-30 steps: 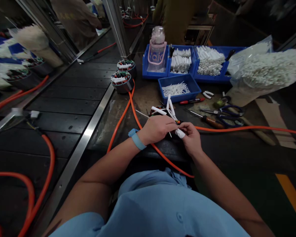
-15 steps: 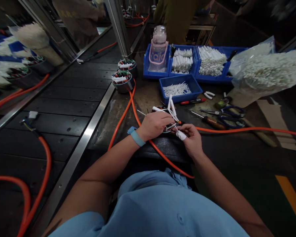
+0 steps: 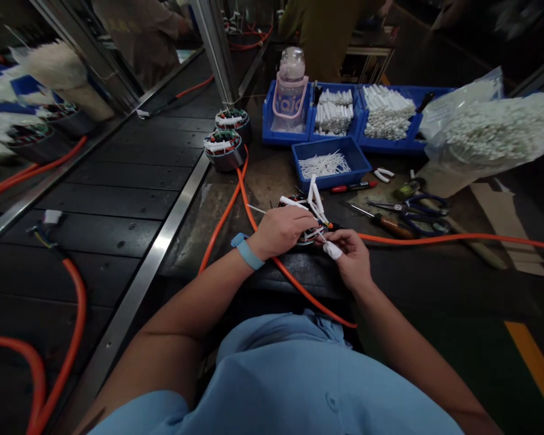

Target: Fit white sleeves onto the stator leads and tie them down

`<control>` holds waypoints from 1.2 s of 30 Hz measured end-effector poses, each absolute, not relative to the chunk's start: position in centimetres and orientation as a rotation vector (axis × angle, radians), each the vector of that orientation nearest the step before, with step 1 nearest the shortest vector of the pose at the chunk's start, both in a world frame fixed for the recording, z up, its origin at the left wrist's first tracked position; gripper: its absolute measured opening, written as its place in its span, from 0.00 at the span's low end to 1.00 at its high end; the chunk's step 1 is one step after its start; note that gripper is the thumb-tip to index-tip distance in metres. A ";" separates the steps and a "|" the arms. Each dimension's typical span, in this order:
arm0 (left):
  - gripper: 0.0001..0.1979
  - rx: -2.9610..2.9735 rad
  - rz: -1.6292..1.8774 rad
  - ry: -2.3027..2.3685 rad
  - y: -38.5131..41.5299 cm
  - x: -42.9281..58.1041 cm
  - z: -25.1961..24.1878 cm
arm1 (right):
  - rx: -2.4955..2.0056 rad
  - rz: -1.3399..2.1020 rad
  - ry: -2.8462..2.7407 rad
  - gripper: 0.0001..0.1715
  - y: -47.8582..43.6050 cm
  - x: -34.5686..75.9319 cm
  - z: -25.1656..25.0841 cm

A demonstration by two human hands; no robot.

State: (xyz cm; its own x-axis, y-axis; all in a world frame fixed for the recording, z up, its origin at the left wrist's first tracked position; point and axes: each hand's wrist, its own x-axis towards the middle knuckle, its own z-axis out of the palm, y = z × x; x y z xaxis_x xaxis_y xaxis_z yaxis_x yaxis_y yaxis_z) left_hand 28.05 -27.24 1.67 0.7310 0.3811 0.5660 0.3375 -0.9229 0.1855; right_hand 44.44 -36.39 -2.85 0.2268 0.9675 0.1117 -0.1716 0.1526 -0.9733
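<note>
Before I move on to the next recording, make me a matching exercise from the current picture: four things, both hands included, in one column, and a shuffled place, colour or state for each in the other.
Things:
1. Left hand
2. Screwdriver
3. Right hand
4. Water bottle

Places, colours, states:
A. Standing in a blue bin
B. White covering over the thumb tip
C. Light blue band around the wrist
D. Lying on the bench, with a brown handle

Right pairs: 1-C, 2-D, 3-B, 4-A.
</note>
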 end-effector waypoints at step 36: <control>0.17 2.796 0.805 1.042 -30.4 29.1 -0.3 | -1.255 0.957 -1.205 0.11 -37.1 45.8 0.0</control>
State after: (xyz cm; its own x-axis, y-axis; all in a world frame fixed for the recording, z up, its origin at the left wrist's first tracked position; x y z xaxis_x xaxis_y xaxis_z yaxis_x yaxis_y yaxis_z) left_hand 29.11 -30.36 -0.30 0.6371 0.6229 0.4540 0.5963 -0.7715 0.2216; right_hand 45.78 -37.09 0.03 0.1574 0.9792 0.1281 0.0972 0.1138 -0.9887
